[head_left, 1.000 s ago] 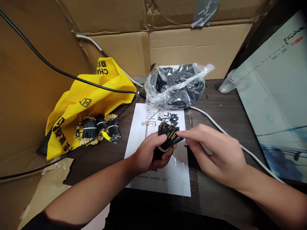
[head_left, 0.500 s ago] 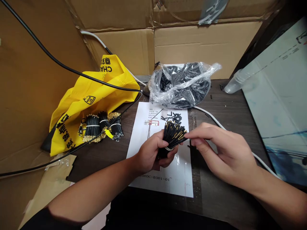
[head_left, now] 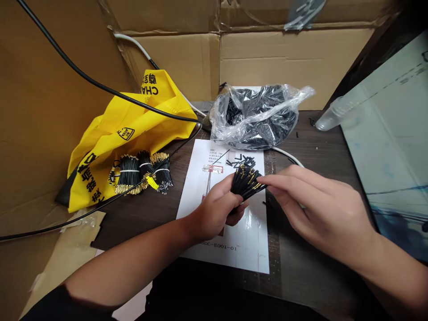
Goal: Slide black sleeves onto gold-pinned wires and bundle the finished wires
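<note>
My left hand (head_left: pixel 214 209) grips a bundle of thin black wires with gold terminals (head_left: pixel 245 183) above a printed white sheet (head_left: pixel 247 240). The fingertips of my right hand (head_left: pixel 317 209) touch the gold ends of that bundle, and I cannot tell whether they pinch a wire. Several short black pieces (head_left: pixel 244 161) lie on the sheet just past the bundle. To the left, tied wire bundles (head_left: pixel 140 174) rest against a yellow bag (head_left: pixel 123 138), one with a yellow tag (head_left: pixel 152 182).
A clear plastic bag of black pieces (head_left: pixel 256 118) sits behind the sheet on the dark wood table (head_left: pixel 317 142). A black cable (head_left: pixel 100 84) and a white cable (head_left: pixel 287 156) run across the scene. Cardboard walls (head_left: pixel 284 67) rise behind, and a printed board (head_left: pixel 394 133) stands right.
My left hand has raised the bundle slightly and hides its white tie. My right hand stays at the terminals. The whole view has shifted slightly.
</note>
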Demonstrator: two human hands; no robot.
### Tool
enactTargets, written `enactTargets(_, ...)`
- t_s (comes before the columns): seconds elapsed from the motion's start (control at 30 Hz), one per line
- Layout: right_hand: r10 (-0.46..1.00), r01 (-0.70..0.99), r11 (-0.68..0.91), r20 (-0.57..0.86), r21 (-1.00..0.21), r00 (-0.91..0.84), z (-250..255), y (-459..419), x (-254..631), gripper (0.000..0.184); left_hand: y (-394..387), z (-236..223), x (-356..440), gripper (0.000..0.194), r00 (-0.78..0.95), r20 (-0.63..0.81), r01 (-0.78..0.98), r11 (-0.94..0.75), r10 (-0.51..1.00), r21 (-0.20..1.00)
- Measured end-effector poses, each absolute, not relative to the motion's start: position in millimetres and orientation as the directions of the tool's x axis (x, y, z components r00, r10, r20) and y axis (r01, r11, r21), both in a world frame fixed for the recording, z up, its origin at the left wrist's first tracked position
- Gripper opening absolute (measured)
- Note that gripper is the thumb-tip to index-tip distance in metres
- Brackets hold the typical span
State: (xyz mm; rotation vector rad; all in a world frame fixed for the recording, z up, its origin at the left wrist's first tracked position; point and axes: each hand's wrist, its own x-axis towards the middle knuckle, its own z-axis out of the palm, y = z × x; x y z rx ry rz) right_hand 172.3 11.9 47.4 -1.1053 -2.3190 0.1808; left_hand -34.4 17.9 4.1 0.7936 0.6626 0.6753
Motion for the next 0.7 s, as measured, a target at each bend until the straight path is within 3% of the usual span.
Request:
enactTargets(0.13,0.774,0.632,0.632,0.416,-0.449,-0.478,52.4,13.9,172.6,0.020,16.3,8.6,-32.8,0.013,0.572,-0.299,-0.251,0.510,0.764,0.823)
enactTargets(0.27,0.789,0.587,0.611,0.355,-0.531,-0.501,57.7,17.0,175.5,0.026,15.1,9.1,-33.7,0.010,0.540,-0.289,-0.203,0.455,0.791,0.867)
enactTargets(0.47,0.766,0.558,0.628,0.301,-0.543,-0.568,60.9,15.6,176.1,0.035,12.8,4.3,-36.5,0.012,0.512,-0.246,-0.134,0.359,0.823,0.924)
enactTargets(0.7,0.788,0.650,0.616,0.325,-0.445,-0.524,65.3,8.0,177.3,0.033,12.3,7.0,-36.3,0.013,0.521,-0.214,-0.175,0.349,0.826,0.921)
